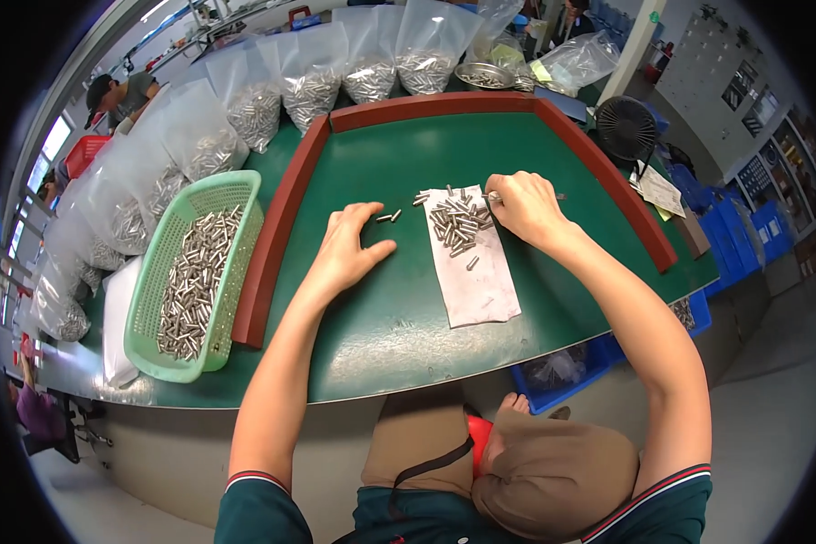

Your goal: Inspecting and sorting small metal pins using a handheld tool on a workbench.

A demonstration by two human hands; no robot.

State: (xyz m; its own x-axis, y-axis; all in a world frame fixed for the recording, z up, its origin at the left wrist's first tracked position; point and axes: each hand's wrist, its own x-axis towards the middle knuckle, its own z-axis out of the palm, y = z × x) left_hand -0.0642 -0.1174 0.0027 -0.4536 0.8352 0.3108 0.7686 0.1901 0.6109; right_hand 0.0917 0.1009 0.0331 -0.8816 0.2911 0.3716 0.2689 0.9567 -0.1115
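Observation:
A heap of small silvery metal pins (460, 220) lies on the far part of a whitish cloth (480, 295), stained here and there, on the green tabletop. At the heap's right edge is my right hand (528, 208), its fingers closed, with a metal pin (493, 197) showing at the fingertips. Whether more sit inside the fingers is hidden. To the left of the cloth my left hand (346, 243) rests low over the table, thumb and forefinger apart and nothing between them. Just beyond its forefinger lie two loose pins (390, 216).
Reddish-brown wooden bars (286, 222) border the work area on three sides. A green mesh basket (145, 299) of pins stands at left. Clear bags (313, 68) of metal parts line the far and left edges. A black fan (626, 127) and blue bins (734, 240) are at right.

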